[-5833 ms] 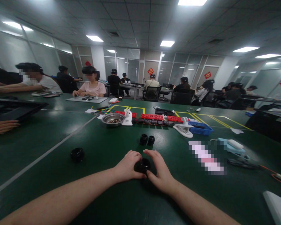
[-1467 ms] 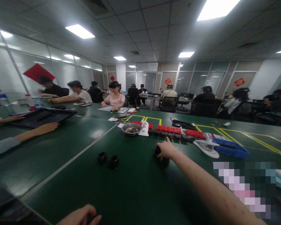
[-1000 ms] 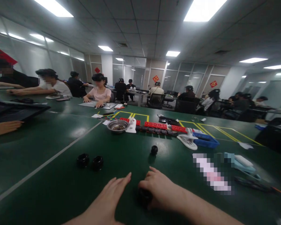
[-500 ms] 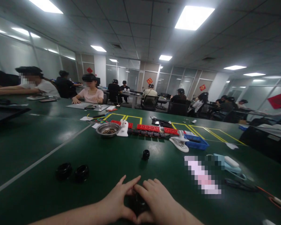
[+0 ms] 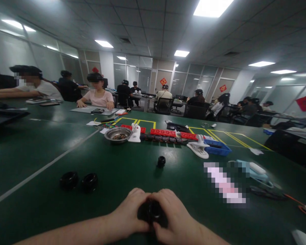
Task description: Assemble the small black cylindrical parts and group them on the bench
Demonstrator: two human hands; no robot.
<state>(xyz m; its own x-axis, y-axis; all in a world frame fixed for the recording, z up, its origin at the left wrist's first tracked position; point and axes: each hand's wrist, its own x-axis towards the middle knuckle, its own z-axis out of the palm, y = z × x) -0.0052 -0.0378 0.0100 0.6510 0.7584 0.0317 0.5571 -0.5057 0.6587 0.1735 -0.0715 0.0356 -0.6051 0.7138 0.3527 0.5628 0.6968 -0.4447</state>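
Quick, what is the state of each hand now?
Left hand: closed on the black part.
Right hand: closed on the same black part.

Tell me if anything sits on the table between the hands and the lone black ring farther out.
Nothing visible does. Both hands, left hand and right hand, close around a black part. The lone black ring stands beyond them across bare green table. The two black rings lie off to the left.
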